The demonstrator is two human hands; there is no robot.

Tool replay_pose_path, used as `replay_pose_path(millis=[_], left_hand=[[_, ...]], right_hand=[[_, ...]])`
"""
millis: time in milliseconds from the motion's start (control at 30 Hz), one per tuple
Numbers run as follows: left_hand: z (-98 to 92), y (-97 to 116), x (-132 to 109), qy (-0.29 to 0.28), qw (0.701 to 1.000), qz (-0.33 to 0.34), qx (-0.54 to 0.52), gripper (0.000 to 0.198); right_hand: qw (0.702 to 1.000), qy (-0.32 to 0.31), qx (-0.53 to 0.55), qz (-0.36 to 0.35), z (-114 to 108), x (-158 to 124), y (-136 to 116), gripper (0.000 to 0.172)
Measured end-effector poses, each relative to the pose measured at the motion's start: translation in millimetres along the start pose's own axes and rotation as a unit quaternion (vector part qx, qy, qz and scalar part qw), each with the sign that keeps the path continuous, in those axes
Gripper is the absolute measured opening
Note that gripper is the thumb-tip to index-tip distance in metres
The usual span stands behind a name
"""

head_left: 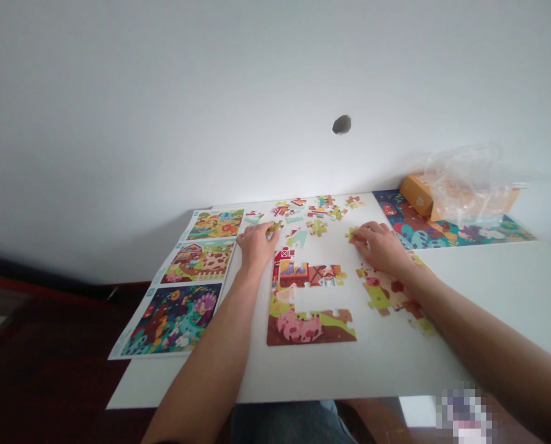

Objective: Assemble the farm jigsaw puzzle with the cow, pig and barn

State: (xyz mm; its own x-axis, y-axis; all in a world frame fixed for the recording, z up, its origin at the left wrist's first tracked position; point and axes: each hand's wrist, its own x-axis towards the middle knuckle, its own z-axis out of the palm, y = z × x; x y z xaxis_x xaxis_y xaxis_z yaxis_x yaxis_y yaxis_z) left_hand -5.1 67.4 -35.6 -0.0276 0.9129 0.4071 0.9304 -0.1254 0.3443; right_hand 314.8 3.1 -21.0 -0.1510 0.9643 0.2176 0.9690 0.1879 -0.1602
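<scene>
I'm looking down at a white table [502, 290], and the puzzle [310, 296] on it is showing a pink pig [298, 327] mottled with darker pink, on brown and lime green, under a red barn [285, 259]. My left hand [257, 246] is pinching an olive-green piece [274, 227], and my right hand [381, 248] is pressing on a yellow-green piece [352, 234]. The sheet [174, 317] along the left edge is showing three bright scenes: yellow-green, brown-spotted cream, then deep navy with teal and pink. At the far edge, a navy poster [407, 225] is carrying teal leaves beneath an orange box [416, 194].
</scene>
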Motion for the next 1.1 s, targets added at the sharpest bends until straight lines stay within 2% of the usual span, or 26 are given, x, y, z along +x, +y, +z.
replay_pose_path(millis=[300,900,1100], left_hand=[[-3.5,-1.3,1.2,0.000,1.000,0.020,-0.021,0.025],[9.0,-14.6,2.7,0.008,0.989,0.131,-0.074,0.032],[3.7,-7.3,-0.1,0.014,0.982,0.163,-0.098,0.025]], right_hand=[[1.000,-0.005,-0.006,0.001,-1.6,0.4,-1.0,0.032],[1.000,-0.007,-0.004,0.001,-1.8,0.4,-1.2,0.032],[1.000,-0.006,-0.002,0.006,-3.5,0.3,-3.1,0.032]])
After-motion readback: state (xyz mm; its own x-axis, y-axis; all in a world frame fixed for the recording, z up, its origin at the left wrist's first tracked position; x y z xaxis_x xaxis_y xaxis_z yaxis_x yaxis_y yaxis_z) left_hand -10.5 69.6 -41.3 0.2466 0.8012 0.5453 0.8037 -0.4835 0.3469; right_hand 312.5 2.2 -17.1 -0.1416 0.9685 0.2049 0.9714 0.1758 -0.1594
